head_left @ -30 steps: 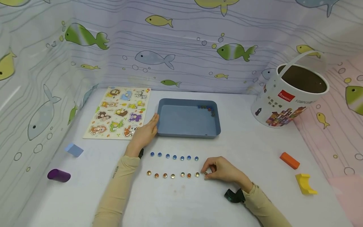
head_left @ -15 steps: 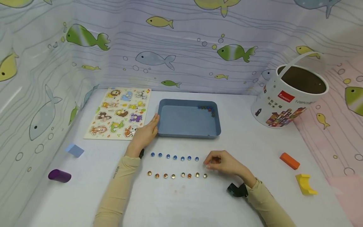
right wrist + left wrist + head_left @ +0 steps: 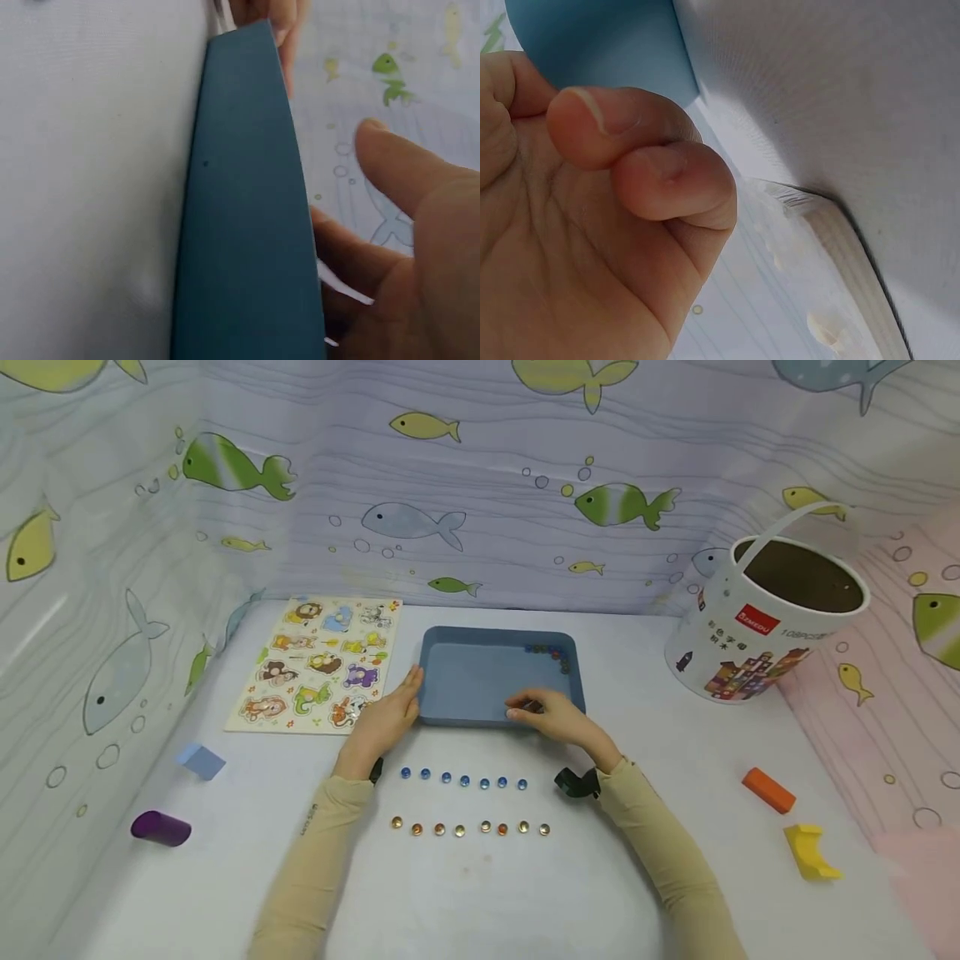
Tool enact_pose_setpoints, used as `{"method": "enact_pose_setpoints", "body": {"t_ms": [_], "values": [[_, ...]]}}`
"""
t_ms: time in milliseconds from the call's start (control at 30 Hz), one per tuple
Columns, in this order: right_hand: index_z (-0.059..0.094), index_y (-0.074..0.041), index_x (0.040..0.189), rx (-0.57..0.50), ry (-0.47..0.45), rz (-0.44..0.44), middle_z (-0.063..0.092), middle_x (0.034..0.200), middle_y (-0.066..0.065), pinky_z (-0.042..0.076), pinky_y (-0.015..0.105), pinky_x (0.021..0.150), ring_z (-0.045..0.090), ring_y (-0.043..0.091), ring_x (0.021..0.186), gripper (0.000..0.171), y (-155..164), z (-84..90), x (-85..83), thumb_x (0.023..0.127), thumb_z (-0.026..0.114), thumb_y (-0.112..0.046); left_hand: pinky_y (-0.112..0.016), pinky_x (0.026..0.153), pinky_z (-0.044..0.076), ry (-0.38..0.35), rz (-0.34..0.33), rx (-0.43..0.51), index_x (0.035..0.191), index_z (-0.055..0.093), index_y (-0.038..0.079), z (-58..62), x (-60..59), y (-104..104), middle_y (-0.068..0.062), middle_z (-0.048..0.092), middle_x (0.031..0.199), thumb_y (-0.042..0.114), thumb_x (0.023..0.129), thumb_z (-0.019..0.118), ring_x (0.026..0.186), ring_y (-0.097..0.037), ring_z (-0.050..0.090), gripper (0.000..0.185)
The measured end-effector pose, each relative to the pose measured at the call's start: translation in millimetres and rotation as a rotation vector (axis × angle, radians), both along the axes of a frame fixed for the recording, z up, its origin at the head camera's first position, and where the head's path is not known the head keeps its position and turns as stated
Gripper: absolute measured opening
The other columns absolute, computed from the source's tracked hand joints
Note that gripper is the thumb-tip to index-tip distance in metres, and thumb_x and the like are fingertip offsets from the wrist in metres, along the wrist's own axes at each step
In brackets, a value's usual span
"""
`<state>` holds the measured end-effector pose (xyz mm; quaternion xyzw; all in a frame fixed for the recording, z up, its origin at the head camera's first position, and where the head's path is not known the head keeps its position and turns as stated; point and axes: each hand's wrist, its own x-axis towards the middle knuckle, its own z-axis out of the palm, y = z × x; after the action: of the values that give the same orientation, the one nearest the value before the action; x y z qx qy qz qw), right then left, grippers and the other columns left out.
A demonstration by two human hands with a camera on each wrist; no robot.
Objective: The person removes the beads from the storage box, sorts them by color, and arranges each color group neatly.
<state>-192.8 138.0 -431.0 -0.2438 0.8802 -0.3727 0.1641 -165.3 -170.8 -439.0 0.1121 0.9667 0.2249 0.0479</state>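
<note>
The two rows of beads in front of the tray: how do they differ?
The blue row lies nearer the tray; the amber row lies nearer the person. The blue row is all blue, while the amber row mixes orange, gold and paler beads. The blue row has seven beads, the amber row eight, reaching further right. Both are straight, evenly spaced lines on the table, and neither hand touches them.

The right hand has left the amber bead row and now reaches over the blue tray's near rim.
</note>
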Motion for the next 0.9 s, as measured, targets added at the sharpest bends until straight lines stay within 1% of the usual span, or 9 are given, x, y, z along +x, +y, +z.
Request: {"method": "enact_pose_setpoints", "body": {"t_ms": [133, 233, 333, 533, 600, 633, 733, 767, 900], "values": [[0.062, -0.012, 0.128, 0.109, -0.053, 0.043, 0.065, 0.122, 0.009, 0.051, 0.042, 0.092, 0.061, 0.027, 0.111, 0.043, 4, 2.6, -2.6, 0.098, 0.053, -0.042, -0.031, 0.053, 0.046, 0.020, 0.012, -0.003, 0.155, 0.022, 0.010, -0.4, 0.2, 1, -0.004, 0.018, 0.162, 0.022, 0.103, 0.035, 0.102, -0.036, 0.066, 0.054], [0.061, -0.010, 0.128, 0.166, -0.051, 0.038, 0.066, 0.122, 0.010, 0.050, 0.045, 0.094, 0.061, 0.028, 0.112, 0.045, 11, 9.6, -2.4, 0.098, 0.052, -0.042, -0.032, 0.054, 0.046, 0.035, 0.013, -0.001, 0.154, 0.023, 0.009, -0.3, -0.5, 1, -0.004, 0.019, 0.162, 0.021, 0.103, 0.035, 0.110, -0.037, 0.063, 0.054], [0.061, -0.008, 0.129, 0.215, -0.060, 0.037, 0.066, 0.123, 0.011, 0.050, 0.045, 0.095, 0.062, 0.028, 0.112, 0.047, 15, 15.7, -2.6, 0.098, 0.053, -0.043, -0.031, 0.051, 0.044, 0.024, 0.006, 0.003, 0.155, 0.022, 0.009, -0.5, -0.6, 2, -0.004, 0.018, 0.162, 0.021, 0.103, 0.035, 0.112, -0.037, 0.063, 0.054], [0.058, -0.004, 0.131, 0.241, -0.036, 0.028, 0.066, 0.124, 0.015, 0.050, 0.046, 0.095, 0.062, 0.031, 0.112, 0.053, 13, 20.5, -12.7, 0.099, 0.049, -0.046, -0.029, 0.048, 0.041, 0.020, 0.007, 0.006, 0.154, 0.023, 0.009, -0.7, 1.2, 3, -0.004, 0.018, 0.162, 0.021, 0.103, 0.035, 0.108, -0.037, 0.064, 0.054], [0.057, -0.003, 0.132, 0.245, -0.007, 0.003, 0.065, 0.125, 0.016, 0.050, 0.047, 0.096, 0.062, 0.032, 0.113, 0.055, 12, 20.1, -19.9, 0.100, 0.046, -0.047, -0.029, 0.047, 0.041, 0.021, 0.006, 0.012, 0.154, 0.023, 0.009, -1.5, 1.6, 3, -0.005, 0.019, 0.162, 0.020, 0.103, 0.035, 0.099, -0.036, 0.066, 0.054], [0.057, -0.002, 0.132, 0.241, 0.009, -0.012, 0.065, 0.125, 0.017, 0.050, 0.047, 0.096, 0.062, 0.033, 0.113, 0.056, 13, 19.8, -23.9, 0.100, 0.045, -0.046, -0.029, 0.047, 0.041, 0.018, 0.004, 0.014, 0.154, 0.023, 0.009, -1.8, 1.8, 3, -0.005, 0.019, 0.162, 0.021, 0.103, 0.035, 0.097, -0.036, 0.066, 0.054], [0.058, -0.002, 0.131, 0.195, 0.045, -0.090, 0.065, 0.124, 0.018, 0.049, 0.048, 0.096, 0.061, 0.033, 0.113, 0.055, 14, 21.4, -37.4, 0.101, 0.044, -0.045, -0.028, 0.046, 0.040, 0.011, -0.002, 0.010, 0.155, 0.022, 0.009, -2.8, 2.1, 4, -0.005, 0.019, 0.162, 0.021, 0.103, 0.034, 0.080, -0.033, 0.065, 0.054], [0.059, -0.002, 0.130, 0.162, 0.048, -0.129, 0.065, 0.122, 0.019, 0.050, 0.048, 0.095, 0.061, 0.033, 0.111, 0.053, 14, 22.7, -42.5, 0.101, 0.045, -0.044, -0.029, 0.045, 0.039, 0.008, -0.004, 0.010, 0.155, 0.022, 0.009, -2.8, 2.1, 4, -0.005, 0.018, 0.162, 0.021, 0.103, 0.034, 0.072, -0.033, 0.063, 0.054], [0.059, -0.003, 0.128, -0.039, 0.041, -0.273, 0.065, 0.120, 0.021, 0.051, 0.047, 0.092, 0.062, 0.034, 0.108, 0.043, 10, 26.8, -66.9, 0.102, 0.047, -0.035, -0.029, 0.044, 0.038, 0.031, 0.005, -0.001, 0.154, 0.024, 0.009, -2.0, 1.6, 3, -0.004, 0.020, 0.162, 0.020, 0.103, 0.036, 0.062, -0.026, 0.057, 0.054]]}}
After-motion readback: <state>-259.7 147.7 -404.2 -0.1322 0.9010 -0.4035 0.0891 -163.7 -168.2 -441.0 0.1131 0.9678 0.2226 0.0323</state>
